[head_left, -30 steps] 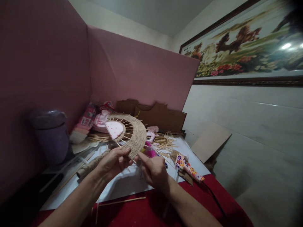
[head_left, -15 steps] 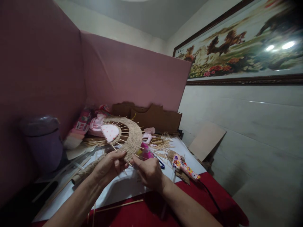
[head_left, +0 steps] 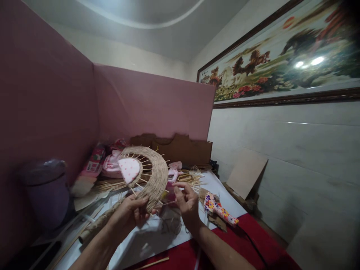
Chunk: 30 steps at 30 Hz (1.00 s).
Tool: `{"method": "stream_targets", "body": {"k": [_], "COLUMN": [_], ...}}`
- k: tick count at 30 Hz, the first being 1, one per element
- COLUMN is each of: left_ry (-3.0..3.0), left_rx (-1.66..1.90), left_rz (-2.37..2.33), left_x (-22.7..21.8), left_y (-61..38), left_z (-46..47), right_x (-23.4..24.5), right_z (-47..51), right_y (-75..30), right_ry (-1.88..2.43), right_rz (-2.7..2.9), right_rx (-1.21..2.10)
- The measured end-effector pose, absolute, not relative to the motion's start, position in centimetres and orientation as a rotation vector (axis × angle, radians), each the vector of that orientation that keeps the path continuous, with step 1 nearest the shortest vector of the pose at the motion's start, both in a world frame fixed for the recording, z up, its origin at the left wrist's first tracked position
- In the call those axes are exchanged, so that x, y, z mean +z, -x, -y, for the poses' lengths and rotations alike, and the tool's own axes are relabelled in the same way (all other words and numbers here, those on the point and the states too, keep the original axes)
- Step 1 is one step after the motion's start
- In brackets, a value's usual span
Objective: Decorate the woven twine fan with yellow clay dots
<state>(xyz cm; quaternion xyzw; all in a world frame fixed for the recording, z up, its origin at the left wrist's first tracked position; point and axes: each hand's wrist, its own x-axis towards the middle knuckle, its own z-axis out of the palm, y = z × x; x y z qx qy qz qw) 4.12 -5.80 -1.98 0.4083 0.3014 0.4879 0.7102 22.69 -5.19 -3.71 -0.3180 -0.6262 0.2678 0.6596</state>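
My left hand (head_left: 132, 210) grips the lower end of a half-round woven piece (head_left: 159, 170), thumb on top and fingers underneath. The piece is a wide band of tan twine worked over thin sticks that fan out from a white half-disc with pink dots (head_left: 129, 170). Stick ends poke past its outer edge. To the right, my right hand (head_left: 188, 206) is closed in a pinch on a strand of twine (head_left: 168, 203), which runs taut to the band's lower end. Some loose twine (head_left: 171, 223) hangs blurred below it.
A flower-patterned glue gun (head_left: 221, 210) lies on torn cardboard at the right, its cord trailing over red cloth (head_left: 253, 232). A cardboard tube (head_left: 98, 221) and purple bin (head_left: 46, 191) are at left. Thin sticks (head_left: 112, 183) and brown cardboard (head_left: 182, 150) sit behind.
My right hand has moved right and slightly up, away from the woven piece, drawing the strand out. My left hand keeps its hold. The view has tilted up a little.
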Motion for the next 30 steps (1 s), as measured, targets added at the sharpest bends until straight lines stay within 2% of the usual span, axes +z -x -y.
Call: {"method": "stream_targets", "body": {"k": [3, 9, 30], "left_ry": [-0.981, -1.090, -1.176], "left_rx": [1.058, 1.038, 0.950], "left_rz": [-0.635, -0.555, -0.584], "left_x": [-2.0, -1.6, -4.1], "left_y": [-4.2, -3.9, -4.9], "left_z": [5.7, 5.8, 5.6], "right_x": [-3.2, -2.7, -4.3], "right_z": [4.0, 2.9, 1.2], "right_y": [-23.0, -23.1, -23.6], "right_ry": [0.725, 0.712, 0.612], "right_rz": [1.278, 1.358, 1.314], "right_rx": [0.870, 1.109, 1.329]}}
